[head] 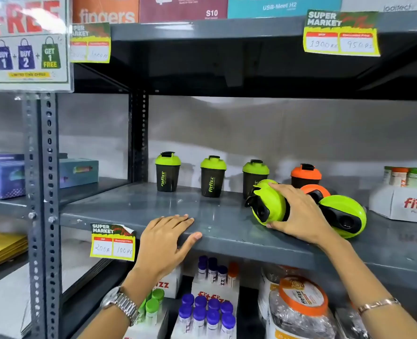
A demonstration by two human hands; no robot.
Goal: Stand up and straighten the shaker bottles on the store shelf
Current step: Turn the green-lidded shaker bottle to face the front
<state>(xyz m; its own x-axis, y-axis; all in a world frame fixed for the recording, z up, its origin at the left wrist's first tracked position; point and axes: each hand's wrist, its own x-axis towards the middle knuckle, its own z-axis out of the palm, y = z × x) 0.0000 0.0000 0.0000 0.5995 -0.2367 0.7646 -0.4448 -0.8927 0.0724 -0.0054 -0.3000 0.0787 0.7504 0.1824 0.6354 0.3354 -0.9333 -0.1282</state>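
On the grey metal shelf [134,206] three black shaker bottles with green lids stand upright: one at the left [167,172], one in the middle [212,176], and a third [254,176] partly hidden. An orange-lidded shaker [305,175] stands behind at the right. Three shakers lie on their sides: a green-lidded one [267,204] with my right hand [300,212] shut on its body, an orange-lidded one [316,193] behind my hand, and another green-lidded one [344,215] at the right. My left hand [165,237] rests flat on the shelf's front edge, holding nothing.
A white fitfizz box [403,204] with small bottles sits at the shelf's far right. A yellow price tag [113,242] hangs on the front edge. Below are purple-capped bottles [206,311] and an orange-lidded jar [300,304]. Perforated posts [41,192] stand left.
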